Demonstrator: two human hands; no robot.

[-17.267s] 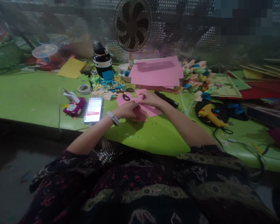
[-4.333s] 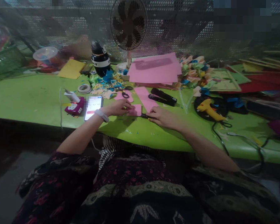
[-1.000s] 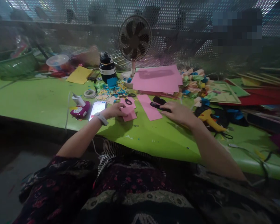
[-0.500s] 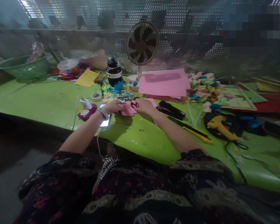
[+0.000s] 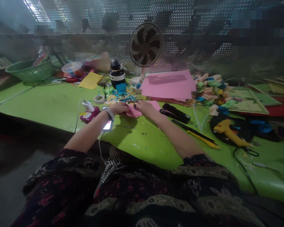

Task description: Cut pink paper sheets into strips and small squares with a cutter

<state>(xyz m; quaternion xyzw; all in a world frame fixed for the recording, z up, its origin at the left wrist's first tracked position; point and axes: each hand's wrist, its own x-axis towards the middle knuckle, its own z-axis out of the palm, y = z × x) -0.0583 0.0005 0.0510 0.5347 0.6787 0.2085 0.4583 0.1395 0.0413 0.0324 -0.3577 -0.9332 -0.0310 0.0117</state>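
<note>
On the green table [image 5: 49, 104], my left hand [image 5: 119, 107] and my right hand [image 5: 145, 107] meet over small pink paper pieces [image 5: 133, 111]. Both hands have their fingers curled on the pink paper; the left pinches its left edge, the right presses its right side. A white watch band is on my left wrist, above a lit phone [image 5: 107, 125]. Black scissors handles [image 5: 135, 105] peek out between my hands. A black stapler [image 5: 176, 113] lies just right of my right hand.
A stack of pink sheets [image 5: 168, 86] lies behind, beside a small fan [image 5: 145, 45] and a black bottle [image 5: 116, 74]. Paper scraps [image 5: 118, 94], tape roll [image 5: 99, 99], yellow cutter [image 5: 201, 137], yellow glue gun [image 5: 228, 132] with cord, paper flowers [image 5: 211, 90], green basket [image 5: 29, 71].
My right hand left the stapler a second ago and came left to the pink paper beside my left hand. The view shifted slightly; hands barely moved in the last half second.
</note>
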